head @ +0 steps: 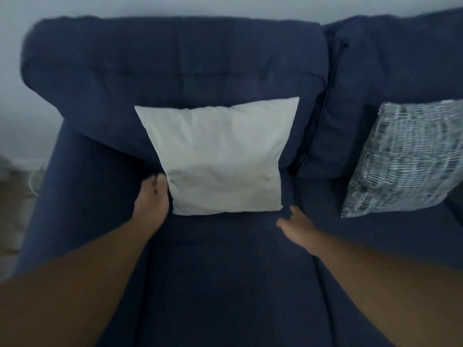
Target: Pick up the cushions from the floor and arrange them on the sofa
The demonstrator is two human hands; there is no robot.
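A plain white cushion [220, 161] leans upright against the back of the dark blue sofa [175, 66], on the left seat. My left hand [152, 199] rests against the cushion's lower left edge, fingers curled beside it. My right hand [297, 227] hovers just off the cushion's lower right corner, fingers apart and holding nothing. A grey-and-white patterned cushion [406, 156] leans on the right seat's backrest.
The sofa's left armrest [50, 196] runs down the left side. Beyond it a strip of floor [15, 196] and a pale wall [225, 6] show. Open seat fabric [225, 284] lies in front of the white cushion.
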